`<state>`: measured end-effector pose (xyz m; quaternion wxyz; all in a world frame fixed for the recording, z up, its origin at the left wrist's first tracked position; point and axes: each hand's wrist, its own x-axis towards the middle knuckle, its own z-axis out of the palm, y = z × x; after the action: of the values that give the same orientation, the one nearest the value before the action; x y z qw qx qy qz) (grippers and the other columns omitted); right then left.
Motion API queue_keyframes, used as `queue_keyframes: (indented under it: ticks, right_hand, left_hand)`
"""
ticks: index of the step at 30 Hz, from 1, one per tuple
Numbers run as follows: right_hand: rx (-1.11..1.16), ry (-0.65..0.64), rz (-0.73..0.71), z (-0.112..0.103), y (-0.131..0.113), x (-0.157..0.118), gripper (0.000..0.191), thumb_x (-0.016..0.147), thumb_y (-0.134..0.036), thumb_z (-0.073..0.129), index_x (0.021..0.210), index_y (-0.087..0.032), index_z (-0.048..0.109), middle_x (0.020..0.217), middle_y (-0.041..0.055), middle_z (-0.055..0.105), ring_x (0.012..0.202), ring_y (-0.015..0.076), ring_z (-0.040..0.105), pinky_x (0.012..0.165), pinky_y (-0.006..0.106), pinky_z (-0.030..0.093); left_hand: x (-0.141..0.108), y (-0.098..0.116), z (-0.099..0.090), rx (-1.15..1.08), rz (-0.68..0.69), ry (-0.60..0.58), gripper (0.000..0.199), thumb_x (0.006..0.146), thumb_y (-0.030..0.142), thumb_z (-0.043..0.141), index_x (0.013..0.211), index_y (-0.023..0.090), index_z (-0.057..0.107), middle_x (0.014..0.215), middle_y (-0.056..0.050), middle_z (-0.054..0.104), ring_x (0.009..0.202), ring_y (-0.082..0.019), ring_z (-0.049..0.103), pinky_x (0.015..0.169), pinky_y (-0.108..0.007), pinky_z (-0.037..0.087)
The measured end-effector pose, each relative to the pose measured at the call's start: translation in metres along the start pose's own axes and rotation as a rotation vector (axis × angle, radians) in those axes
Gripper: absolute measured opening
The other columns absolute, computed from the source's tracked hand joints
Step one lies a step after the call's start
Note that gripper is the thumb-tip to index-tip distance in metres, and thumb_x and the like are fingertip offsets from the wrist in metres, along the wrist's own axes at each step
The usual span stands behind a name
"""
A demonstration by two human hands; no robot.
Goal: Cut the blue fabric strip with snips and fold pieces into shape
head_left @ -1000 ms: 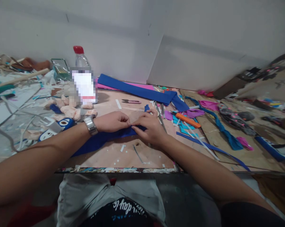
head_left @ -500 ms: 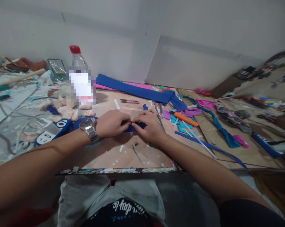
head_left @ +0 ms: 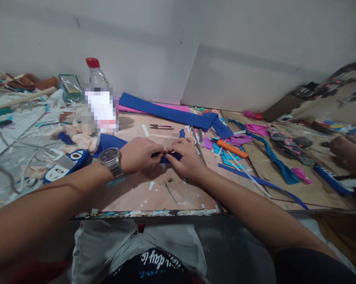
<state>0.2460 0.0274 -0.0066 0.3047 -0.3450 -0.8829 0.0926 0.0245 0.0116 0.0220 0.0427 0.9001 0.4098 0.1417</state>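
Both hands meet over a strip of dark blue fabric (head_left: 112,142) at the middle of the work table. My left hand (head_left: 142,154), below a metal wristwatch, pinches the strip between thumb and fingers. Right beside it, my right hand (head_left: 185,157) is closed on the same strip, fingertips nearly touching the left ones. The fabric between the fingertips is mostly hidden. Behind the hands lie thread snips (head_left: 161,127) and a long folded blue fabric band (head_left: 166,112).
An orange cutter (head_left: 232,149) lies among fabric scraps on the right, near a thin blue strip (head_left: 263,181). Left are a blue-white power strip (head_left: 67,165), a red-capped bottle (head_left: 96,71) and a blurred phone. Another person's hand (head_left: 347,152) is at the far right.
The left part of the blue fabric strip has lifted and spread higher behind the watch. Both hands stay nearly in place. The other person's hand has come further into view.
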Motion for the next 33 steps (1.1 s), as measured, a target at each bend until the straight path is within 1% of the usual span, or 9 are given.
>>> queue_keyframes:
  ticks: [5,9,14,17,20,23,25,29,33]
  right_hand:
    - [0.017,-0.077,-0.009,-0.004,-0.006,0.002,0.009,0.096,-0.021,0.06,0.097,-0.021,0.069,0.098,0.0057,0.076,0.103,0.0264,0.061,0.096,0.047,0.029]
    - [0.017,-0.149,0.004,-0.006,-0.007,0.003,0.013,0.099,-0.02,0.052,0.096,-0.021,0.065,0.103,0.0074,0.074,0.108,0.0275,0.058,0.097,0.048,0.028]
    - [0.032,-0.104,0.027,-0.003,-0.001,0.002,0.01,0.1,-0.026,0.057,0.098,-0.022,0.067,0.102,0.006,0.074,0.107,0.0267,0.058,0.097,0.048,0.029]
    - [0.023,-0.097,0.014,-0.001,0.001,0.002,0.01,0.099,-0.025,0.059,0.097,-0.022,0.068,0.1,0.0058,0.073,0.106,0.0264,0.059,0.097,0.048,0.029]
    - [0.015,-0.097,0.007,-0.002,0.0,0.002,0.009,0.098,-0.024,0.059,0.095,-0.021,0.067,0.099,0.0066,0.073,0.105,0.0267,0.059,0.096,0.048,0.029]
    - [0.023,-0.082,0.015,-0.002,0.0,0.002,0.008,0.095,-0.024,0.06,0.092,-0.021,0.066,0.096,0.0067,0.073,0.104,0.0267,0.059,0.096,0.048,0.03]
    - [0.025,-0.076,0.011,-0.002,0.0,0.001,0.008,0.095,-0.025,0.061,0.093,-0.021,0.067,0.096,0.0065,0.073,0.103,0.0266,0.06,0.095,0.047,0.03]
    - [0.018,-0.084,-0.018,-0.002,0.0,0.002,0.009,0.095,-0.028,0.063,0.095,-0.022,0.069,0.096,0.006,0.074,0.102,0.0266,0.06,0.095,0.048,0.029]
    - [-0.002,-0.119,-0.022,-0.005,-0.003,0.002,0.011,0.095,-0.029,0.062,0.097,-0.022,0.07,0.098,0.0065,0.076,0.104,0.0271,0.059,0.095,0.047,0.029]
  left_hand:
    - [-0.001,-0.001,0.001,0.05,0.061,0.017,0.025,0.101,0.029,0.052,0.093,0.021,0.074,0.086,-0.003,0.078,0.071,-0.016,0.066,0.061,-0.028,0.035]
    - [-0.001,-0.003,0.002,0.051,0.069,0.03,0.028,0.105,0.033,0.047,0.098,0.021,0.072,0.088,-0.004,0.079,0.074,-0.017,0.069,0.062,-0.028,0.037]
    - [0.001,-0.008,0.004,0.033,0.018,-0.007,0.033,0.107,0.037,0.045,0.105,0.021,0.073,0.095,-0.005,0.08,0.079,-0.02,0.071,0.066,-0.029,0.039]
    - [0.001,-0.009,0.003,-0.019,-0.007,-0.012,0.033,0.106,0.038,0.046,0.104,0.021,0.075,0.093,-0.006,0.08,0.08,-0.021,0.071,0.068,-0.03,0.039]
    - [0.0,-0.01,0.001,-0.129,0.01,-0.007,0.029,0.102,0.04,0.053,0.105,0.021,0.075,0.092,-0.005,0.079,0.079,-0.02,0.07,0.069,-0.03,0.039]
    - [-0.001,-0.01,-0.001,-0.201,0.005,-0.022,0.025,0.097,0.039,0.059,0.1,0.02,0.075,0.087,-0.004,0.078,0.074,-0.019,0.067,0.068,-0.029,0.038]
    - [-0.001,-0.011,-0.002,-0.222,-0.002,-0.032,0.023,0.095,0.037,0.06,0.096,0.019,0.075,0.084,-0.004,0.077,0.071,-0.018,0.065,0.067,-0.029,0.037]
    - [-0.001,-0.01,-0.003,-0.231,0.001,-0.044,0.021,0.094,0.035,0.06,0.096,0.02,0.074,0.083,-0.003,0.076,0.071,-0.017,0.063,0.067,-0.028,0.037]
    - [-0.001,-0.009,-0.005,-0.263,0.004,-0.054,0.021,0.094,0.034,0.06,0.094,0.019,0.074,0.082,-0.003,0.075,0.07,-0.016,0.062,0.067,-0.028,0.037]
